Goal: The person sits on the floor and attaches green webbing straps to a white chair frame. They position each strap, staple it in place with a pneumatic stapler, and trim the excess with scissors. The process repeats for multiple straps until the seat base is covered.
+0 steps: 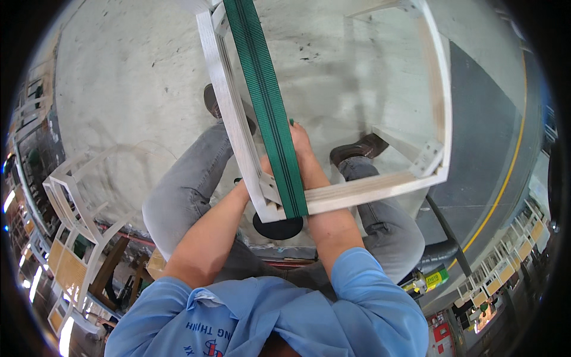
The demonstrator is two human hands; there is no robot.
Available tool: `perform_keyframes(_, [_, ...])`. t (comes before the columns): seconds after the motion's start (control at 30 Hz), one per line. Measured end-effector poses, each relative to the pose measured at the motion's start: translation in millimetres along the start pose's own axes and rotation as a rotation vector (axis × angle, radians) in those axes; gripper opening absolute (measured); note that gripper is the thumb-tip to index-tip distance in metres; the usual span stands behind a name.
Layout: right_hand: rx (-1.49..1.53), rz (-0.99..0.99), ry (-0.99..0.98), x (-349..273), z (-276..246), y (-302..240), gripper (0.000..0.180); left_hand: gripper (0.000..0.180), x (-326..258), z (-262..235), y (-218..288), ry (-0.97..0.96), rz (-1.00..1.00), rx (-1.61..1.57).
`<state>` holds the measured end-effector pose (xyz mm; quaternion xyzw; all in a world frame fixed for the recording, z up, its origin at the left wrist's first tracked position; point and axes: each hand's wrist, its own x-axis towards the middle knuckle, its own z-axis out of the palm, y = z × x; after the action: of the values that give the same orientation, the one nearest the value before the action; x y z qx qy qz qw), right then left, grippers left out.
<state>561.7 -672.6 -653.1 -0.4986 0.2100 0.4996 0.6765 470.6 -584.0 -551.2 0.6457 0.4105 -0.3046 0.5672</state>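
A pale wooden seat frame (221, 89) is held up before me over my lap. One wide green webbing strap (259, 83) with dark stripes runs along its left side, from the far rail to the near rail. Both my hands are beneath the strap, inside the frame. My right hand (301, 143) shows on the strap's right side, closed, with a small green bit at its fingertips that I cannot make out. Only a sliver of my left hand (266, 165) appears between the left rail and the strap; its fingers are hidden.
Under the near rail is a round black pad (278, 228). White wooden chair frames (74, 202) stand at the left, and a row of similar chairs (505, 259) at the lower right. A dark bar (443, 226) lies right of my knee. A yellow line (505, 184) crosses the floor.
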Motion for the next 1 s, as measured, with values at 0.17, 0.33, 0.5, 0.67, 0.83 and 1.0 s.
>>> perform_keyframes(0.17, [0.167,0.318,0.067,-88,-62,16,0.054,0.026,-4,0,-3,-0.036,0.165,0.182])
perform_keyframes(0.33, [-1.155,0.064,-0.072,-249,-56,-54,0.032,0.024,17,-23,-32,0.014,0.310,0.416])
perform_keyframes(0.5, [-0.418,-0.556,0.690,-483,-113,-82,0.019,0.021,12,-6,-2,-0.021,0.448,0.639])
perform_keyframes(0.67, [-0.819,0.000,1.511,-603,-252,-11,0.043,0.019,2,3,9,-0.039,0.533,0.822])
perform_keyframes(0.83, [-0.317,0.021,1.291,-595,-306,38,0.046,0.017,0,9,5,-0.064,0.601,0.906])
perform_keyframes(1.0, [-0.655,-0.037,1.406,-581,-301,19,0.035,0.016,7,8,2,-0.085,0.713,0.975])
